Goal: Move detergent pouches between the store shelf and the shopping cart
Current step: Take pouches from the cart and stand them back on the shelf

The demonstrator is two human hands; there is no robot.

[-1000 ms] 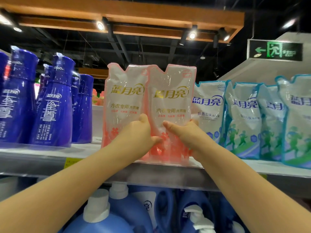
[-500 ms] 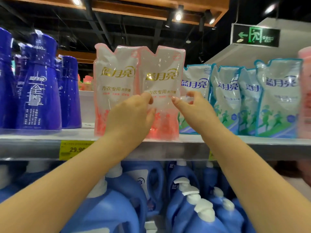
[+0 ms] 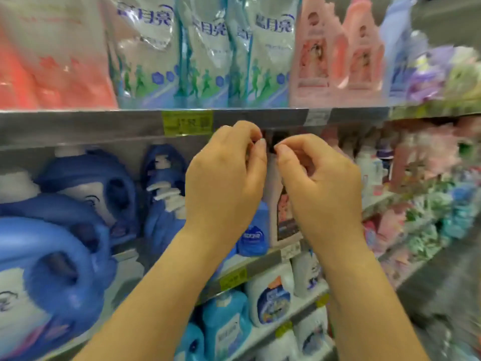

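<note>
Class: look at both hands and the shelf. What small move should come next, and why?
Probably draw both hands back from the shelf. The left hand and right hand are curled and hold nothing, just below its edge, while the pink pouches stand on it.

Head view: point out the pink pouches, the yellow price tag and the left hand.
pink pouches [image 3: 52, 61], head view, orange-printed front.
yellow price tag [image 3: 187, 125], head view, middle of the label.
left hand [image 3: 223, 178], head view, back of the hand.
</note>
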